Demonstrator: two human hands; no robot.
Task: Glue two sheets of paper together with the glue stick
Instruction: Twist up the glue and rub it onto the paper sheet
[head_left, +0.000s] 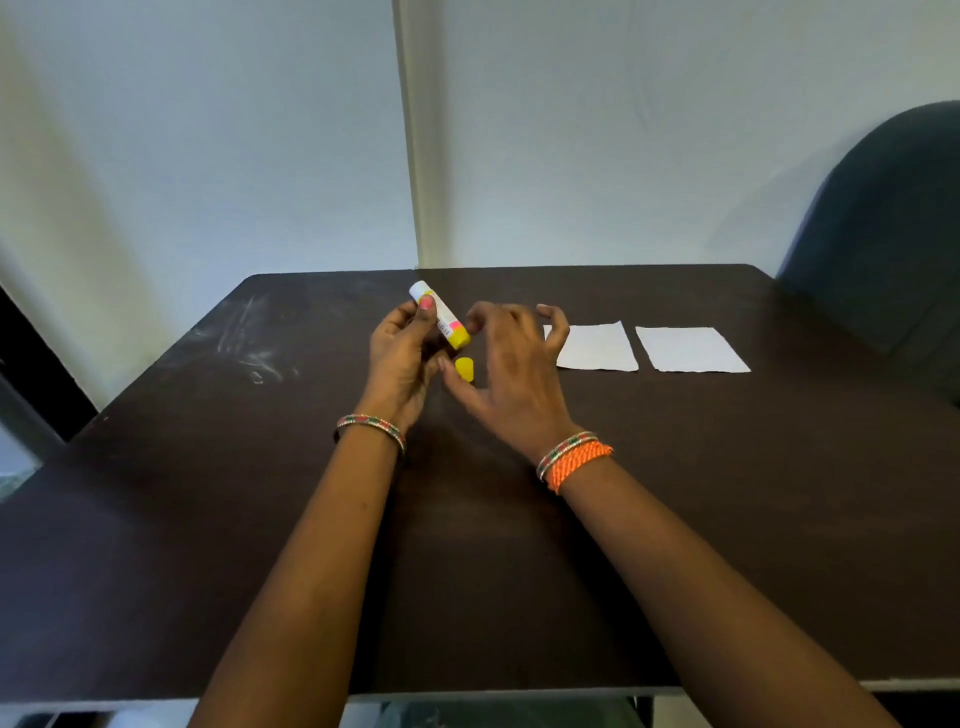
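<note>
Holding the glue stick (439, 315) tilted above the counter (675, 493), the left hand (402, 358) pinches its barrel between thumb and fingers, the white end pointing toward 11 o'clock and the yellow end toward 5 o'clock. It looks like a light, rigid plastic tube, smooth enough to twist in a loose grip, so mid-barrel is the sensible place to hold it, leaving the yellow end free to turn. Which end carries the glue is hard to tell from here. The cap (465, 369), small and yellow, sits on the counter just at 5 o'clock of the stick, between the two hands; it is light and round and could roll if nudged. The right hand (511, 374) hangs spread and empty at 3 o'clock of the stick, fingers curled loosely, touching nothing that can be seen. Beyond it, at 3 o'clock, the near sheet (597, 347) lies flat with its left edge partly hidden behind the right fingers, and the far sheet (691, 349) lies just beside it, apart by a narrow gap. Both are thin, floppy and easily creased; they would slide under a dragged stick, so pressing one flat by a corner while gluing seems wise. No glue shows on either. A dark chair (883, 234) stands at the counter's 2 o'clock corner.
</note>
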